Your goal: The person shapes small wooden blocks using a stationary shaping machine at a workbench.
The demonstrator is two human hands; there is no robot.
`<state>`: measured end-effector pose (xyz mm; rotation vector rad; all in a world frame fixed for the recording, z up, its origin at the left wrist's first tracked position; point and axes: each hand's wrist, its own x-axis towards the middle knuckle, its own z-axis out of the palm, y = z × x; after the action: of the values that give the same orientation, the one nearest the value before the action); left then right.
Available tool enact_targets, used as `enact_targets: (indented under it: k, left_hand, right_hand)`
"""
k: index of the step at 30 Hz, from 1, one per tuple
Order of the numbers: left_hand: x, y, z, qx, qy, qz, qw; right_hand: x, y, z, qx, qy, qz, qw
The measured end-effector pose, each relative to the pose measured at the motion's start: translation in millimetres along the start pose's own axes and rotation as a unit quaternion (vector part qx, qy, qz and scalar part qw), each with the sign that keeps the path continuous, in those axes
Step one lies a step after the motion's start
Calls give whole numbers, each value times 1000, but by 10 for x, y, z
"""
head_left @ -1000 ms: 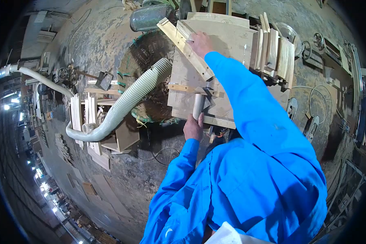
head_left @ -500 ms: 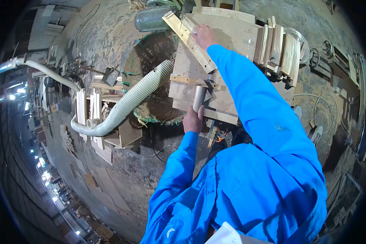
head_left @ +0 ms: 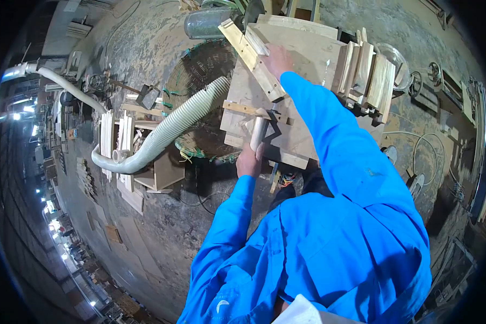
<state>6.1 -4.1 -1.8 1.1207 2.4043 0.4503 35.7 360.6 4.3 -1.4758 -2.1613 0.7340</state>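
Left hand (head_left: 249, 162) closed round pale cylinder (head_left: 258, 133) over board (head_left: 309, 60). Right hand (head_left: 279, 60) part-curled at wood strip (head_left: 256, 42) on board, arm extended. Woven basket (head_left: 179, 81) beside board, hose (head_left: 184, 117) end over it; contents unclear.

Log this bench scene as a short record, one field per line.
left hand: gripping a pale cylinder
right hand: beside the angled wood bar; exact grip unclear
table: under the bar
wood pieces: bunched at table's right side
hose: ribbed, end over the basket
basket: left of table
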Motion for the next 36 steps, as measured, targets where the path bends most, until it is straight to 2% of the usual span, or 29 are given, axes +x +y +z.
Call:
enact_targets:
  k: [3, 5, 6, 8, 12, 14, 15, 17, 21, 26, 36]
  left_hand:
    - [-19, 26, -20, 17, -38, -32, 999]
    - [-18, 73, -28, 14, -42, -38, 998]
    - [-15, 92, -33, 16, -45, -44, 998]
    - [-19, 79, -34, 13, -41, -40, 998]
    - [-68, 34, -38, 13, -20, -23, 999]
    - [-58, 66, -65, 14, -36, -33, 999]
    - [-46, 59, -75, 18, -52, -44, 998]
    - [-37, 64, -75, 9, -38, -37, 999]
    - [-18, 76, -125, -3, -27, -18, 999]
    - [-83, 140, -96, -10, -16, -30, 999]
    - [-14, 76, -71, -12, -31, -22, 999]
  right_hand:
    - [-2, 212, -22, 54, 13, 22, 998]
    - [35, 342, -59, -11, 125, -57, 990]
    - [46, 306, -134, -15, 123, -58, 991]
    - [52, 189, -325, -25, 5, -81, 996]
    - [-10, 294, -73, 5, 63, -41, 997]
    - [-85, 309, 0, 28, -60, 44, 997]
    - [-108, 280, 45, 26, -63, 42, 997]
    - [-115, 216, 136, 58, -1, 19, 998]
    - [189, 182, 274, 75, -25, 16, 997]
    - [409, 198, 451, 50, 16, -18, 998]
    - [544, 185, 455, 34, 20, -36, 999]
